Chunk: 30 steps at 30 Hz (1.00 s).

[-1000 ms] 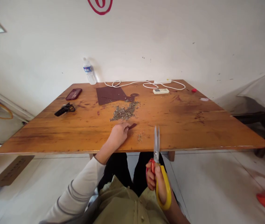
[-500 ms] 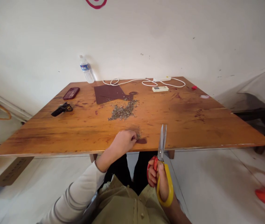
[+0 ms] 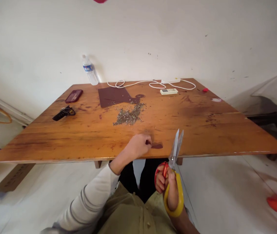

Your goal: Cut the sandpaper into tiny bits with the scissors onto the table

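Against a white wall we see a wooden table [image 3: 202, 130], and near its front edge lies a small dark red strip [image 3: 157, 146]. Our left hand [image 3: 138, 146] is curled over the strip's near end, fingertips pinching it. Just right, our right hand [image 3: 169, 190] grips yellow-and-red scissors [image 3: 174, 169], blades slightly parted and pointing up. Farther back lie a pile of clippings [image 3: 128, 115], a dark red sheet [image 3: 114, 96], a phone [image 3: 73, 96] and a water bottle [image 3: 89, 70].

Scissors [image 3: 171, 182]: yellow + red handles, silver blades. Maroon scrap [image 3: 157, 146], maroon sheet [image 3: 114, 96] far. Table [image 3: 202, 126] orange-brown wood. Sleeve [image 3: 89, 201] grey w/ stripes.
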Tool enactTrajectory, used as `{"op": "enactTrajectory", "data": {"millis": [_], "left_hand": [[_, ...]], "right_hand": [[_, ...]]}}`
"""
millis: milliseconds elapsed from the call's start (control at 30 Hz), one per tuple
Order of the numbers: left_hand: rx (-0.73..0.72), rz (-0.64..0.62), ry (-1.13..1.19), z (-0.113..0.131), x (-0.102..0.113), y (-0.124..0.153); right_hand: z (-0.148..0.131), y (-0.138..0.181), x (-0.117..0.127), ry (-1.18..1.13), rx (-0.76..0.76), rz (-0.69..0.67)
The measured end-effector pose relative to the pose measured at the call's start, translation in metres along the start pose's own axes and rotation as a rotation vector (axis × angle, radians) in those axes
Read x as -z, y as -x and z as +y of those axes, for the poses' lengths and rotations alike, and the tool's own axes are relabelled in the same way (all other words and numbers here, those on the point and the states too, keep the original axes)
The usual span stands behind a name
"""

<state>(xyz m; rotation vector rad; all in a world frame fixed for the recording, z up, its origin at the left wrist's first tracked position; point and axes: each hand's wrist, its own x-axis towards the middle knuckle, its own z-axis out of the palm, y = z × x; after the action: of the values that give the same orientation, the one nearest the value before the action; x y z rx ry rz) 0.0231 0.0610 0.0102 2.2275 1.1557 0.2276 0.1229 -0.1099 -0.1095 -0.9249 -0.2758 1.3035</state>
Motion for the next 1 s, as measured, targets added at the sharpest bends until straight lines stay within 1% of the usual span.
{"op": "enactTrajectory", "data": {"millis": [33,100,133,200,233,300,333,400,433,467,500,533,600,633,700,800,900,1000], "left_hand": [[0.055,0.057,-0.098,0.003,0.000,-0.003],[0.188,0.233,-0.287,0.004,0.006,-0.013],[0.232,0.308,-0.351,0.002,0.010,-0.017],[0.309,0.391,-0.395,-0.004,0.019,-0.022],[0.329,0.422,-0.376,-0.007,0.022,-0.021],[0.306,0.451,-0.268,-0.011,0.021,-0.012],[0.271,0.436,-0.198,-0.011,0.018,-0.006],[0.201,0.354,-0.101,-0.010,0.010,0.005],[0.172,0.274,-0.084,-0.009,0.006,0.009],[0.159,0.209,-0.089,-0.009,0.004,0.011],[0.174,0.193,-0.122,-0.009,0.004,0.012],[0.217,0.252,-0.174,-0.011,0.006,0.010],[0.310,0.451,-0.252,-0.016,0.013,0.006],[0.332,0.517,-0.249,-0.019,0.016,0.004],[0.323,0.578,-0.146,-0.025,0.018,0.004],[0.230,0.650,0.142,-0.029,0.006,0.014],[0.199,0.642,0.627,-0.026,-0.013,0.027],[0.207,0.564,1.135,-0.019,-0.022,0.033]], "right_hand": [[0.001,0.000,0.000,-0.004,0.000,-0.006],[0.003,0.000,-0.002,0.005,-0.008,-0.014],[0.003,0.001,-0.003,0.013,-0.014,-0.017],[0.005,0.004,-0.005,0.031,-0.028,-0.010],[0.005,0.005,-0.006,0.037,-0.037,-0.004],[0.008,0.007,-0.006,0.043,-0.050,0.012],[0.009,0.008,-0.006,0.050,-0.055,0.017],[0.011,0.008,-0.005,0.072,-0.059,0.018],[0.012,0.008,-0.004,0.082,-0.057,0.015],[0.013,0.007,-0.004,0.090,-0.056,0.009],[0.014,0.007,-0.004,0.096,-0.056,0.003],[0.015,0.007,-0.004,0.100,-0.056,-0.002],[0.015,0.009,-0.004,0.105,-0.055,-0.005],[0.015,0.011,-0.004,0.113,-0.051,-0.002],[0.013,0.014,-0.006,0.141,-0.037,0.007],[0.008,0.017,-0.012,0.197,-0.052,0.004],[0.006,0.016,-0.019,0.261,-0.114,-0.043],[0.008,0.014,-0.024,0.336,-0.135,-0.097]]}}
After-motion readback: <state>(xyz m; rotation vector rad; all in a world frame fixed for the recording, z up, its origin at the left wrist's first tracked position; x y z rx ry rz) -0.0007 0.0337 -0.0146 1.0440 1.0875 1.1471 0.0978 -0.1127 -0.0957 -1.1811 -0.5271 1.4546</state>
